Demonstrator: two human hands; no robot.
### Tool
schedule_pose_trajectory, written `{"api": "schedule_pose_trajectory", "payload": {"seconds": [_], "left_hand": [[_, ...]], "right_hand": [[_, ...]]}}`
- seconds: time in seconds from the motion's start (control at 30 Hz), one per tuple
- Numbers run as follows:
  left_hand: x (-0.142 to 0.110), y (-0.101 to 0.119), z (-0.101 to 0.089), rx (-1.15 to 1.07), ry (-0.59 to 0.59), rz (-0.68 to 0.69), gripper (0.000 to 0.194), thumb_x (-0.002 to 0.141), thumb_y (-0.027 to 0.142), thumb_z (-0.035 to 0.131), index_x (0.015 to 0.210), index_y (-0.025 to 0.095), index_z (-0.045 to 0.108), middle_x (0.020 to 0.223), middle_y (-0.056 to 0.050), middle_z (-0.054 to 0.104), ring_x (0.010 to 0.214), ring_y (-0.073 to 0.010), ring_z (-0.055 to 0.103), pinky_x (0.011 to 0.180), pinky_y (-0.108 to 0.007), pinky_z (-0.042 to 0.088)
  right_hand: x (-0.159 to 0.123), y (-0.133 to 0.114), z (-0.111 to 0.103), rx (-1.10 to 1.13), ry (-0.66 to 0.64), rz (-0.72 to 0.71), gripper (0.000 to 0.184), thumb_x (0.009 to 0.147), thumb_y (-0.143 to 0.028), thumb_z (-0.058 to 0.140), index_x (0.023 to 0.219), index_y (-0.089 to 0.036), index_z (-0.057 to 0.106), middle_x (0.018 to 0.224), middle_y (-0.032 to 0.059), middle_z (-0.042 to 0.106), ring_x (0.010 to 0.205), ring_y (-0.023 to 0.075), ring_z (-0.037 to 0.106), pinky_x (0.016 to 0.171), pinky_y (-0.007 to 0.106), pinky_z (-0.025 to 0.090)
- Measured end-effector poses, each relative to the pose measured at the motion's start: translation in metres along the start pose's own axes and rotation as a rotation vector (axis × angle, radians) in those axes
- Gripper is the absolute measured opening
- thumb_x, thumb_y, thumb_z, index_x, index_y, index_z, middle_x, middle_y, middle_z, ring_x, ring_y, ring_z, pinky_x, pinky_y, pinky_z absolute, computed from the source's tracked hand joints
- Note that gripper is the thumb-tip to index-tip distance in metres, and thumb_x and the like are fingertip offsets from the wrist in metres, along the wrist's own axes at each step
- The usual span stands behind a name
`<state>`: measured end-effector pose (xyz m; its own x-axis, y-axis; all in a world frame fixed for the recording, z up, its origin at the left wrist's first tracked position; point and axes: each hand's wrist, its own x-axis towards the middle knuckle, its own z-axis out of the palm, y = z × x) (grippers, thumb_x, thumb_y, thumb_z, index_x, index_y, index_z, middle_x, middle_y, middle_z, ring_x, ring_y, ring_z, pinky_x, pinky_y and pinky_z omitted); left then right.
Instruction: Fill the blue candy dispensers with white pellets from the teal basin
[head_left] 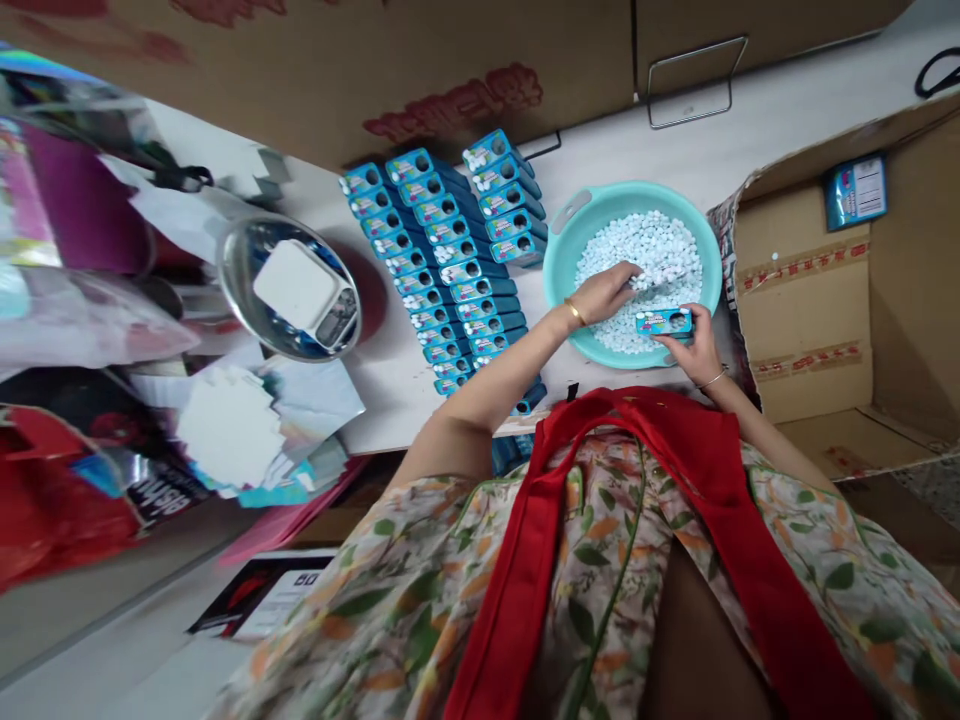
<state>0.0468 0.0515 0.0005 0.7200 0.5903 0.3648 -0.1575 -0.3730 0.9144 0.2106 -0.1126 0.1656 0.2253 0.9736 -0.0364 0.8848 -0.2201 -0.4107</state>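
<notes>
A turquoise plastic basin [559, 290] on the white table holds a heap of small white pellets [645, 240]. My left hand [609, 292], with a gold bangle at the wrist, reaches in over the pellets. Its fingers are closed beside a raised clump of pellets; whatever they grip is hard to make out, perhaps something clear. Over the basin's near right side, my right hand [699, 350] grips a small blue box [664, 321] by its end. A dark round opening shows at the right of the box's upward face.
Several similar blue boxes [450, 230] stand in rows left of the basin. An open cardboard box [802, 330] with a blue pack [855, 192] inside stands right. A white scale [296, 285] sits on a metal pot [229, 255] at left. A large carton [450, 60] borders the back.
</notes>
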Motion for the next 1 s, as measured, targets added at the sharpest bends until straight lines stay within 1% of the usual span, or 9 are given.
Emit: {"api": "schedule_pose_trajectory", "payload": {"seconds": [0.17, 0.3, 0.4, 0.47, 0.57, 0.73, 0.83, 0.93, 1.0], "left_hand": [[-0.038, 0.037, -0.07, 0.136, -0.016, 0.086, 0.041, 0.108, 0.035, 0.05, 0.142, 0.016, 0.059, 0.136, -0.019, 0.07, 0.126, -0.0313, 0.069, 0.108, -0.046, 0.056], [-0.052, 0.075, -0.1, 0.274, -0.151, 0.071, 0.037, 0.108, 0.031, 0.048, 0.14, 0.017, 0.06, 0.134, -0.015, 0.071, 0.12, -0.0278, 0.07, 0.103, -0.041, 0.057], [-0.05, 0.099, -0.102, 0.402, -0.265, 0.014, 0.032, 0.107, 0.028, 0.048, 0.134, 0.017, 0.063, 0.131, -0.014, 0.072, 0.115, -0.0281, 0.072, 0.097, -0.039, 0.058], [-0.046, 0.114, -0.096, 0.486, -0.283, -0.052, 0.029, 0.106, 0.023, 0.049, 0.129, 0.017, 0.065, 0.126, -0.014, 0.072, 0.111, -0.0293, 0.074, 0.092, -0.04, 0.058], [-0.043, 0.137, -0.081, 0.547, -0.235, -0.124, 0.03, 0.105, 0.015, 0.046, 0.127, 0.015, 0.066, 0.114, -0.015, 0.071, 0.106, -0.0311, 0.075, 0.09, -0.042, 0.057], [-0.05, 0.162, -0.066, 0.535, -0.123, -0.091, 0.037, 0.111, 0.018, 0.035, 0.12, 0.015, 0.07, 0.103, -0.017, 0.069, 0.111, -0.0347, 0.072, 0.093, -0.048, 0.056], [-0.059, 0.155, -0.075, 0.511, -0.076, -0.114, 0.033, 0.11, 0.021, 0.041, 0.117, 0.018, 0.073, 0.103, -0.016, 0.067, 0.109, -0.0369, 0.07, 0.092, -0.052, 0.056], [-0.068, 0.134, -0.094, 0.443, -0.017, -0.169, 0.024, 0.106, 0.03, 0.056, 0.117, 0.019, 0.074, 0.106, -0.013, 0.065, 0.108, -0.0367, 0.069, 0.095, -0.053, 0.056], [-0.071, 0.116, -0.101, 0.368, -0.002, -0.162, 0.027, 0.104, 0.039, 0.062, 0.115, 0.017, 0.074, 0.107, -0.012, 0.064, 0.107, -0.0341, 0.069, 0.098, -0.051, 0.056]], "right_hand": [[0.019, 0.006, 0.013, -0.056, 0.089, -0.031, 0.069, 0.085, -0.066, 0.083, 0.131, -0.025, 0.051, 0.125, 0.0113, 0.06, 0.123, 0.0317, 0.063, 0.115, 0.059, 0.057], [0.034, 0.004, 0.021, -0.172, 0.069, -0.106, 0.056, 0.092, -0.062, 0.076, 0.127, -0.024, 0.054, 0.124, 0.0137, 0.062, 0.122, 0.0339, 0.062, 0.112, 0.06, 0.056], [0.04, 0.002, 0.025, -0.253, 0.038, -0.164, 0.045, 0.096, -0.056, 0.071, 0.124, -0.024, 0.055, 0.123, 0.0138, 0.064, 0.119, 0.0341, 0.061, 0.11, 0.059, 0.056], [0.04, 0.003, 0.028, -0.273, 0.029, -0.182, 0.04, 0.096, -0.053, 0.069, 0.121, -0.024, 0.056, 0.122, 0.014, 0.065, 0.118, 0.0346, 0.061, 0.109, 0.06, 0.055], [0.039, 0.005, 0.032, -0.255, 0.021, -0.182, 0.04, 0.094, -0.054, 0.071, 0.118, -0.025, 0.058, 0.121, 0.0149, 0.065, 0.117, 0.0364, 0.059, 0.109, 0.063, 0.054], [0.037, 0.008, 0.034, -0.176, -0.004, -0.151, 0.044, 0.093, -0.063, 0.069, 0.114, -0.026, 0.057, 0.117, 0.0138, 0.065, 0.114, 0.0352, 0.058, 0.11, 0.063, 0.053], [0.035, 0.009, 0.035, -0.126, 0.009, -0.149, 0.054, 0.091, -0.072, 0.071, 0.115, -0.027, 0.055, 0.118, 0.0133, 0.064, 0.115, 0.0342, 0.059, 0.11, 0.059, 0.054], [0.034, 0.008, 0.036, -0.085, 0.033, -0.156, 0.061, 0.087, -0.076, 0.075, 0.117, -0.027, 0.053, 0.118, 0.0123, 0.064, 0.116, 0.0333, 0.061, 0.109, 0.057, 0.055], [0.034, 0.007, 0.037, -0.057, 0.033, -0.157, 0.064, 0.086, -0.077, 0.077, 0.117, -0.026, 0.052, 0.118, 0.0119, 0.064, 0.115, 0.0326, 0.062, 0.108, 0.055, 0.056]]}}
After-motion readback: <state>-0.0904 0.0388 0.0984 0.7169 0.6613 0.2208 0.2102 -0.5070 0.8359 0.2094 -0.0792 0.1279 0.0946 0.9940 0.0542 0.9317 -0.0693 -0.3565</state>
